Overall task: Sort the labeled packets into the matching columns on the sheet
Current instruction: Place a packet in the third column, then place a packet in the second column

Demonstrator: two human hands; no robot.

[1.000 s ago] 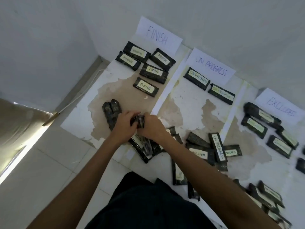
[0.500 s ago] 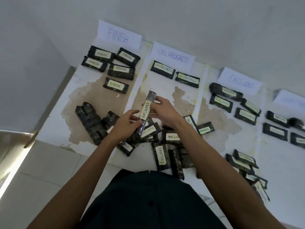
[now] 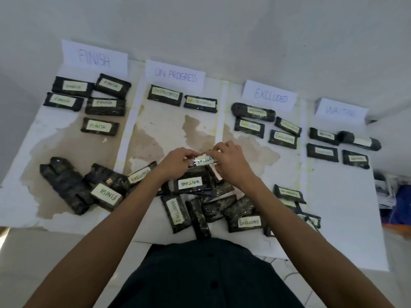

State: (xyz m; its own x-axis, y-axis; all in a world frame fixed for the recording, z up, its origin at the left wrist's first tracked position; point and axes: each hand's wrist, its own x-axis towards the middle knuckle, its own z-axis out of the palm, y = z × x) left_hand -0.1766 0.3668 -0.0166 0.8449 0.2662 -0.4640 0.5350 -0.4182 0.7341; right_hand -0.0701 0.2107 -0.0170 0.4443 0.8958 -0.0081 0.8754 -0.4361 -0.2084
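Fingers (image 3: 189, 154) of the left hand (image 3: 178, 162) and fingers (image 3: 219, 148) of the right hand (image 3: 231, 163) are curled and pinch the held packet (image 3: 203, 160), one hand at each end. The packet's long axis runs left to right across the frame centre, tilted slightly. Its label faces the camera and reads EXCLUDED, upright from left to right. The packet is held above the unsorted pile (image 3: 191, 183), over the right part of the second column, just beside the divider strip.

The sheet (image 3: 333, 207) has four columns, each headed by a card at the upper edge:
- FINISH card (image 3: 94, 57): five FINISH packets (image 3: 100, 126) below it
- ON PROGRESS card (image 3: 175, 75): two ON PROGRESS packets (image 3: 164, 95) side by side
- EXCLUDED card (image 3: 270, 97): four EXCLUDED packets (image 3: 282, 138)
- WAITING card (image 3: 341, 111): four WAITING packets (image 3: 322, 153)

The pile lies along the lower centre, its labels pointing in mixed directions. The wall (image 3: 222, 30) bounds the sheet at the top. The sheet's near edge runs beside the dark shirt (image 3: 200, 274). Bare sheet shows below the EXCLUDED packets, right of the hands, and in the lower part of the WAITING column
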